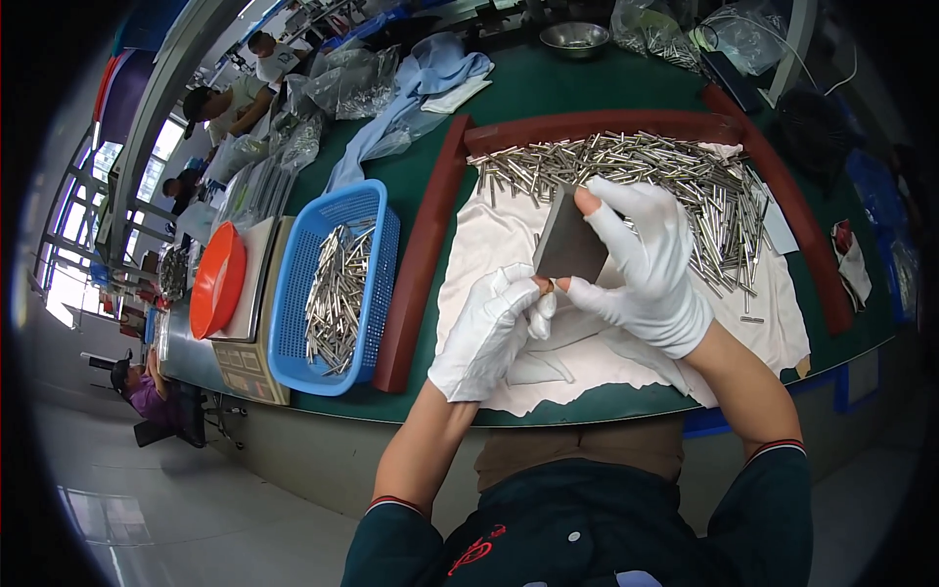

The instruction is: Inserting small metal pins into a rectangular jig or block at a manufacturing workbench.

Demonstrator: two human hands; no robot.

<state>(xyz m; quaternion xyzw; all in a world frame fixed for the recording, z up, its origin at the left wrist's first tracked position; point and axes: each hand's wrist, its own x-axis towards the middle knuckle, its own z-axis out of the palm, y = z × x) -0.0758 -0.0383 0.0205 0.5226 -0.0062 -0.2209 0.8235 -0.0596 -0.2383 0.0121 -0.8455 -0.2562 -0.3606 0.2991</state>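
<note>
Near the middle of the green worktop, above a white cloth, two white-gloved hands meet. Right hand: fingers closed around a flat dark grey block, which it holds tilted, with one bare fingertip at the block's upper edge. Left hand: fingers curled narrow, pinching a small metal piece just below the block's lower corner, where the two hands touch; what the piece is cannot be told at this size. Block position: raised off the cloth, between the hands and the far heap.

Far side of the cloth: a wide heap of thin metal pins, spread from the middle to the right, a few lying loose nearer the right edge. A dark red frame borders the cloth on the left, far and right sides.

Left of the frame: a blue plastic basket holding more metal pins. Further left: a scale carrying an orange dish stood on edge.

Far part of the worktop: a light blue cloth, clear plastic bags and a steel bowl. Far left: other people seated at the long bench.
</note>
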